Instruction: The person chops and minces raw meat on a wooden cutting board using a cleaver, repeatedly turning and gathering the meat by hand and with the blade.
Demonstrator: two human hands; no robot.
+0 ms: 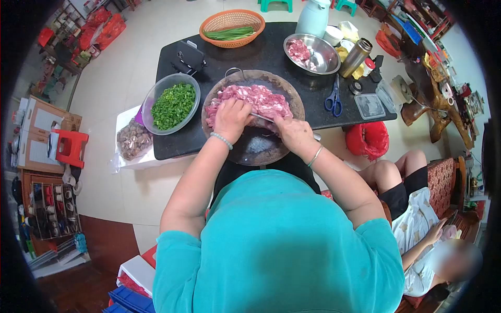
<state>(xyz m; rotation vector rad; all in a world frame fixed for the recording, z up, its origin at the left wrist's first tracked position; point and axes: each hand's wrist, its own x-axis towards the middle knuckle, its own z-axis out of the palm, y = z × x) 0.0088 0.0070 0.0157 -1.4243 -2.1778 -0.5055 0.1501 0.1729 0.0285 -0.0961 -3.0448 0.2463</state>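
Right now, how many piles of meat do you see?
2: large pile on the board, partly behind the left hand; small pile in the steel bowl. Others may be hidden.

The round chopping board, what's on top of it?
Raw meat, and a knife in the right hand. The left hand hides some meat; what's beneath can't be seen.

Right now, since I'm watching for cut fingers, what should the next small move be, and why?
Perhaps draw the left hand slightly back before any cut: its fingers rest on the raw meat close to the knife, which the right hand holds.
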